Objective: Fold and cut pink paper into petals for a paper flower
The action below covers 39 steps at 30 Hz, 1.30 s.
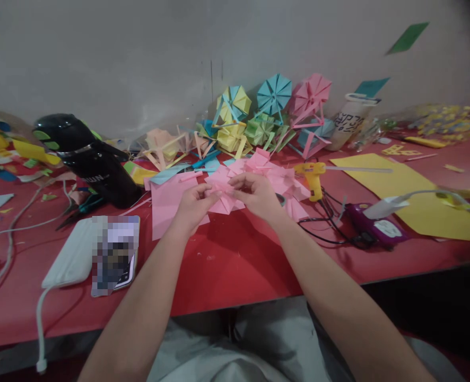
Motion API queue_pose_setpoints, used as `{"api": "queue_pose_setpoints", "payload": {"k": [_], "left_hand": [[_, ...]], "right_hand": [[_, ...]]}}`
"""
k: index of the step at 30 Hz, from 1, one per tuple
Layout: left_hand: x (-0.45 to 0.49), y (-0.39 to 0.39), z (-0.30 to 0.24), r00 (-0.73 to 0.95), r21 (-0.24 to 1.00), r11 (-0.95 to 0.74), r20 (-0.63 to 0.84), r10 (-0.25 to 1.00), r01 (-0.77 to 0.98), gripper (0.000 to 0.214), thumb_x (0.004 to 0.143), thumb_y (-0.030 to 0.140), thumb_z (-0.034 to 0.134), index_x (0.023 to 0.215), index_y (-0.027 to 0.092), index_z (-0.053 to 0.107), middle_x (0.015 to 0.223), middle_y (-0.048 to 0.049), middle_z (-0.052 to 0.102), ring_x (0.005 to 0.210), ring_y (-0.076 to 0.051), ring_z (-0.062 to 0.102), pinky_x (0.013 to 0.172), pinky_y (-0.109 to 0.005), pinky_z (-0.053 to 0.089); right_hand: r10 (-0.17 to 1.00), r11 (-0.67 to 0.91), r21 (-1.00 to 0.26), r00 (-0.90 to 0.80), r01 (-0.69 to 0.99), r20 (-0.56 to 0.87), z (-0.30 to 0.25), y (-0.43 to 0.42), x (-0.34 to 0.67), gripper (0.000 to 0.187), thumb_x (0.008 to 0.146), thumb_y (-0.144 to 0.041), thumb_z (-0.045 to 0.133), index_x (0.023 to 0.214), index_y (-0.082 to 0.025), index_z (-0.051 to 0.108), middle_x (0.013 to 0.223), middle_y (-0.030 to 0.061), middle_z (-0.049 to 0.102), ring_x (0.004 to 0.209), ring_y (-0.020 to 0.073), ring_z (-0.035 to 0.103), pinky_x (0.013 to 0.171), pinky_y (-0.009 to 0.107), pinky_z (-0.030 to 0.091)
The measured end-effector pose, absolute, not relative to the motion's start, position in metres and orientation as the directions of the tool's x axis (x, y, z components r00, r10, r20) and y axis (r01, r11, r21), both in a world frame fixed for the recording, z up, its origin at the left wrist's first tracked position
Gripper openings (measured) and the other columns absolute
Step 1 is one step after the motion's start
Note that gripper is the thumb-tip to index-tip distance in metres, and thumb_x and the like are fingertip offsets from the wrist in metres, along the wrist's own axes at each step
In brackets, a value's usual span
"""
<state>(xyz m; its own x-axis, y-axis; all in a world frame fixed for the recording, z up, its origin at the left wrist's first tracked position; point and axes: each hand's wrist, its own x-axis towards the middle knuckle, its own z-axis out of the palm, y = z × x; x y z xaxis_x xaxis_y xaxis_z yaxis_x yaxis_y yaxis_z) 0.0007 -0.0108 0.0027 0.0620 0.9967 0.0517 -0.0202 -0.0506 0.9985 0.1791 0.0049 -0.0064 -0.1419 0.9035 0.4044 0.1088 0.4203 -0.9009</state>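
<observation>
My left hand (193,204) and my right hand (257,195) meet over the middle of the red table (227,265). Both pinch a folded pink paper piece (224,195), fingers curled around its pleats. Just behind it lie more folded pink paper pieces (277,172) and a flat pink sheet (167,204). Against the wall stand finished paper pinwheels (272,95) in pink, blue, yellow and green.
A yellow glue gun (312,178) lies right of my hands, with black cables and a purple device (372,228). A large yellow sheet (410,191) is at right. A phone (113,254), white power bank (70,257) and black bottle (87,156) sit at left among paper scraps.
</observation>
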Motion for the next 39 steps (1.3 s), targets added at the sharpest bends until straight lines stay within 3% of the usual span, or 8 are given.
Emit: {"api": "queue_pose_setpoints", "payload": {"k": [5, 9, 16, 22, 26, 30, 34, 39], "left_hand": [[0.003, -0.013, 0.008, 0.047, 0.988, 0.052, -0.046, 0.998, -0.143, 0.034, 0.051, 0.035, 0.093, 0.068, 0.017, 0.069, 0.062, 0.0033, 0.054, 0.057, -0.009, 0.048, 0.055, -0.025, 0.04], [0.004, -0.016, 0.013, 0.056, 0.972, 0.096, -0.086, 0.995, -0.214, 0.031, 0.046, 0.026, 0.092, 0.068, 0.016, 0.073, 0.063, 0.0019, 0.061, 0.056, -0.008, 0.049, 0.052, -0.023, 0.038], [0.004, -0.013, 0.014, 0.043, 0.954, 0.132, -0.126, 0.991, -0.268, 0.015, 0.054, 0.021, 0.08, 0.068, 0.018, 0.075, 0.068, -0.0029, 0.068, 0.067, -0.016, 0.062, 0.061, -0.028, 0.049], [0.002, -0.013, 0.019, 0.099, 0.918, 0.212, -0.189, 0.977, -0.335, 0.02, 0.064, 0.034, 0.073, 0.073, 0.016, 0.074, 0.076, -0.0063, 0.071, 0.07, -0.017, 0.063, 0.058, -0.027, 0.049], [0.002, -0.015, 0.02, 0.083, 0.947, 0.144, -0.126, 0.989, -0.286, 0.026, 0.056, 0.03, 0.085, 0.076, 0.017, 0.074, 0.073, -0.0038, 0.068, 0.068, -0.014, 0.06, 0.06, -0.025, 0.048], [-0.001, -0.014, 0.014, 0.05, 0.984, 0.048, -0.04, 0.998, -0.172, 0.032, 0.055, 0.022, 0.084, 0.083, 0.018, 0.07, 0.067, 0.0007, 0.062, 0.059, -0.01, 0.053, 0.055, -0.023, 0.041], [-0.003, -0.013, 0.01, 0.009, 0.994, -0.078, 0.079, 0.997, -0.071, 0.039, 0.063, 0.021, 0.08, 0.097, 0.022, 0.061, 0.066, 0.0048, 0.059, 0.053, -0.009, 0.049, 0.052, -0.022, 0.036], [-0.001, -0.012, 0.008, 0.01, 0.987, -0.157, 0.157, 0.987, -0.028, 0.039, 0.068, 0.021, 0.077, 0.103, 0.02, 0.062, 0.084, -0.0016, 0.07, 0.073, -0.015, 0.065, 0.069, -0.027, 0.05]], "right_hand": [[0.925, 0.364, -0.928, -0.148, 0.082, 0.35, -0.008, 0.005, 0.18, 0.031, 0.072, -0.039, 0.082, 0.095, -0.019, 0.075, 0.086, 0.0048, 0.073, 0.075, 0.0149, 0.064, 0.069, 0.03, 0.053], [0.92, 0.363, -0.931, -0.177, 0.049, 0.349, -0.008, 0.003, 0.178, 0.024, 0.074, -0.039, 0.081, 0.088, -0.02, 0.078, 0.086, 0.0046, 0.075, 0.076, 0.0154, 0.065, 0.07, 0.03, 0.053], [0.886, 0.433, -0.899, -0.212, 0.06, 0.413, -0.003, -0.002, 0.177, 0.012, 0.079, -0.029, 0.073, 0.087, -0.025, 0.08, 0.094, 0.0039, 0.076, 0.086, 0.0171, 0.068, 0.076, 0.032, 0.054], [0.812, 0.577, -0.8, -0.228, 0.168, 0.538, -0.001, -0.005, 0.179, 0.028, 0.079, -0.014, 0.059, 0.088, -0.028, 0.082, 0.1, 0.0044, 0.072, 0.091, 0.0177, 0.066, 0.078, 0.033, 0.054], [0.788, 0.612, -0.759, -0.253, 0.222, 0.561, -0.002, -0.004, 0.182, 0.03, 0.081, -0.015, 0.055, 0.087, -0.028, 0.081, 0.108, 0.0057, 0.069, 0.101, 0.0208, 0.064, 0.088, 0.039, 0.054], [0.832, 0.551, -0.811, -0.199, 0.198, 0.517, -0.002, -0.002, 0.18, 0.019, 0.085, -0.026, 0.061, 0.092, -0.027, 0.078, 0.118, 0.0067, 0.067, 0.109, 0.0222, 0.063, 0.088, 0.038, 0.054], [0.924, 0.371, -0.925, -0.132, 0.079, 0.359, -0.005, 0.001, 0.176, 0.034, 0.082, -0.049, 0.071, 0.101, -0.021, 0.07, 0.098, 0.0068, 0.07, 0.085, 0.0175, 0.064, 0.073, 0.031, 0.054], [0.919, 0.358, -0.923, -0.228, 0.14, 0.321, -0.006, 0.001, 0.175, 0.039, 0.079, -0.055, 0.074, 0.071, -0.019, 0.06, 0.069, -0.0002, 0.057, 0.066, 0.0133, 0.054, 0.063, 0.028, 0.046]]}}
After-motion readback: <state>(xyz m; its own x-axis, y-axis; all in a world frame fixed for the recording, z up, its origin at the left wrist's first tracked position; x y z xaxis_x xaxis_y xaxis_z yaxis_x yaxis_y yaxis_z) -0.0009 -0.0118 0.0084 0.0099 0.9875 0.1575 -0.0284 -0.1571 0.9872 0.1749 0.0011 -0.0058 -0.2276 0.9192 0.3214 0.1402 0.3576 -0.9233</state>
